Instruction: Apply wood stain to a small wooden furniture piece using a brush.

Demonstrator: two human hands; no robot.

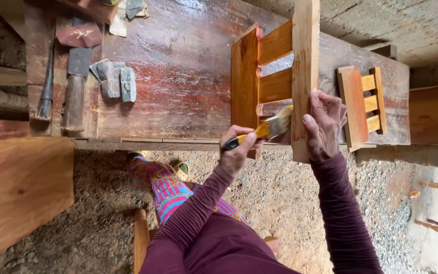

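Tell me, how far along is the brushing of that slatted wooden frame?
The frame's left rail and slats look glossy and darker. The left hand holds a brush at the pale right rail, which the right hand steadies. That rail looks uncoated. A smaller frame lies beside; its finish is unclear.

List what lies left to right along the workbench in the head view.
Metal tools → grey stones → left hand holding a paintbrush → wooden frame → right hand → small wooden frame.
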